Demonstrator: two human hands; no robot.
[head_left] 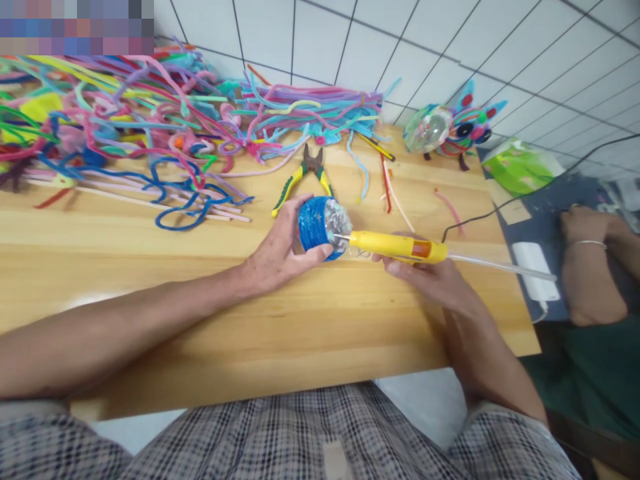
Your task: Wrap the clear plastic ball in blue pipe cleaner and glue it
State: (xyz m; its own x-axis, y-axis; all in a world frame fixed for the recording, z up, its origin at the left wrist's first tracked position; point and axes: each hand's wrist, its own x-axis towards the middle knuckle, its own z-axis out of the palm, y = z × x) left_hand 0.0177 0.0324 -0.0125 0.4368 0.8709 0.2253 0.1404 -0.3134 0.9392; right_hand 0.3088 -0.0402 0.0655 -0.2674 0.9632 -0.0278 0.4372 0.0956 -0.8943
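Note:
My left hand (287,250) is wrapped round the cut bottom of a clear plastic bottle (313,224), whose side is covered with blue pipe cleaner. The clear end faces right. My right hand (417,267) grips a yellow hot glue gun (395,247), its metal nozzle touching or very close to the clear end near the blue edge. A long glue stick (500,265) juts out of the gun's back. Just behind the bottle piece lie open pliers (313,167) with yellow and green handles.
Pipe cleaners of many colours (115,133) are heaped at the left and along the tiled wall (380,40). A finished-looking bottle animal (450,130) stands at the back right. The gun's black cord (545,177) runs right, past a white power adapter (535,270) and another person's arm (590,267).

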